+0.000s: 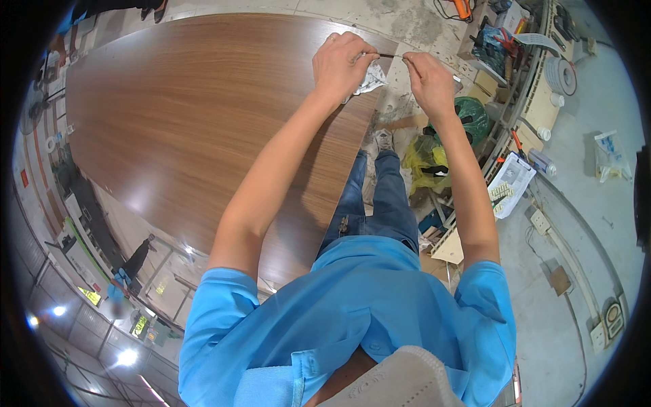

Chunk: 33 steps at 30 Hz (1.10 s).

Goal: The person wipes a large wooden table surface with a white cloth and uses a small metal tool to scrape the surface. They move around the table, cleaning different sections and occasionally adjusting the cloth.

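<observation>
A thin, dark, wire-like piece (388, 55) stretches between my two hands at the far right corner of a brown wood-grain table (190, 102). My left hand (341, 66) pinches its left end above the tabletop. Past the table's edge, my right hand (431, 83) closes its fingertips on the paler right end. What exactly the piece is, I cannot make out. Just under my left hand lies a crumpled white sheet or packet with dark marks (372, 79), close to the table's right edge. Both forearms are stretched forward.
Green (472, 119) and yellow (422, 161) plastic bags sit on the floor right of my legs. A narrow bench (536, 78) along the right wall carries a white roll (560, 76) and a clipboard (513, 183). A tool box (489, 44) stands far right. Another person (135, 261) is at left.
</observation>
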Available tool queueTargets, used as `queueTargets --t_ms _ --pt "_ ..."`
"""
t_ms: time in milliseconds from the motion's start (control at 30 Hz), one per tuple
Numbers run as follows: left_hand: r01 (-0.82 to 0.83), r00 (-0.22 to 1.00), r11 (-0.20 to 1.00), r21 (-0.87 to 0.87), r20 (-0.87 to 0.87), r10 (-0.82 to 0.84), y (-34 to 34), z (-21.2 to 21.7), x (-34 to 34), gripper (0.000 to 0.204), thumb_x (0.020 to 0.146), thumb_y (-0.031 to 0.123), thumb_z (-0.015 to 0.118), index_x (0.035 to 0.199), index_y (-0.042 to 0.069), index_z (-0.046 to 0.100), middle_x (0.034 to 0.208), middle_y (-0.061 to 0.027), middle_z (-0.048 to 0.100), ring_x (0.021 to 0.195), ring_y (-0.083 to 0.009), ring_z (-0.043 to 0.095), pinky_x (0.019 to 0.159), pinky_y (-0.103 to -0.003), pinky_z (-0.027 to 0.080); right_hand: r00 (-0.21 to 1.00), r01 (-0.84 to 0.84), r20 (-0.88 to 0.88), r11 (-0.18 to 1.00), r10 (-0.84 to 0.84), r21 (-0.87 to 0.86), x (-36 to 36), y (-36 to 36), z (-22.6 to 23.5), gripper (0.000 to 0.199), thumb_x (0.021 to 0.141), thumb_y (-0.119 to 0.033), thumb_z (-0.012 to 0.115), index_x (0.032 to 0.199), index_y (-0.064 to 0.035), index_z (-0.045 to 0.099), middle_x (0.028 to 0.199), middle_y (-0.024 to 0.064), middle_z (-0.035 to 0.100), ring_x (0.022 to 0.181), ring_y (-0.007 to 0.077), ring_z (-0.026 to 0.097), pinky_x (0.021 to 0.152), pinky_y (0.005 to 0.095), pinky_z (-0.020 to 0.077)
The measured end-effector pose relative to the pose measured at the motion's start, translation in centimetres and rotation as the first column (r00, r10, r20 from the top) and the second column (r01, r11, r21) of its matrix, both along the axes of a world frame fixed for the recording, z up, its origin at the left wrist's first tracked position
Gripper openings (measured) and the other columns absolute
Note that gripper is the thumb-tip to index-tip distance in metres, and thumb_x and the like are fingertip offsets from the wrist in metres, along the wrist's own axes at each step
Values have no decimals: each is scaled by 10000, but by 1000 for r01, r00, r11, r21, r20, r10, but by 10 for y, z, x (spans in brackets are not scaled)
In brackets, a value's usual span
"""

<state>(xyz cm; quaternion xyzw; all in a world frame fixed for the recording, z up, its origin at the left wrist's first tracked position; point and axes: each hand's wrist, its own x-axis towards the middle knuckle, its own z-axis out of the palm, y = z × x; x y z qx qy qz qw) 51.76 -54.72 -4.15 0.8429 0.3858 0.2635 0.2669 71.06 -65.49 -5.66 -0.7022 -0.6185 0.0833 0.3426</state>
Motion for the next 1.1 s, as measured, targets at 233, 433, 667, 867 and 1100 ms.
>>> queueTargets --t_ms 233,433,667,867,1100 --pt "-32 999 999 -23 -9 32 1 1 1 115 856 257 825 874 146 801 932 -21 730 939 -274 669 785 -411 527 999 25 26 1000 -25 0 -4 -2 3 121 992 -146 689 1079 -76 738 990 117 734 870 354 709 745 419 566" --pt "-56 998 997 -61 -23 55 0 4 1 119 853 254 828 867 140 800 945 -19 721 953 -269 671 804 -404 527 999 35 23 999 -35 -21 -6 -1 5 115 987 -148 699 1066 -83 750 982 116 736 866 356 711 745 425 569" --pt "-56 994 995 -87 -99 47 0 5 0 138 870 284 815 878 146 807 968 -8 720 959 -271 671 810 -398 530 1000 23 -13 994 -25 -104 -7 0 3 115 986 -142 698 1070 -89 756 981 106 738 849 353 715 730 419 570" --pt "-70 997 997 -17 31 71 3 8 7 130 869 282 821 889 154 816 992 -2 726 983 -261 677 817 -391 532 993 100 68 995 -101 11 -11 -3 4 114 989 -144 690 1072 -98 752 989 98 738 875 342 718 735 413 572" --pt "-56 996 996 -64 -76 51 5 9 2 126 876 278 818 901 154 821 993 -1 729 997 -255 677 824 -402 531 996 71 49 997 -69 -26 -14 -2 1 123 990 -145 682 1087 -96 740 998 103 730 884 352 705 762 425 575"
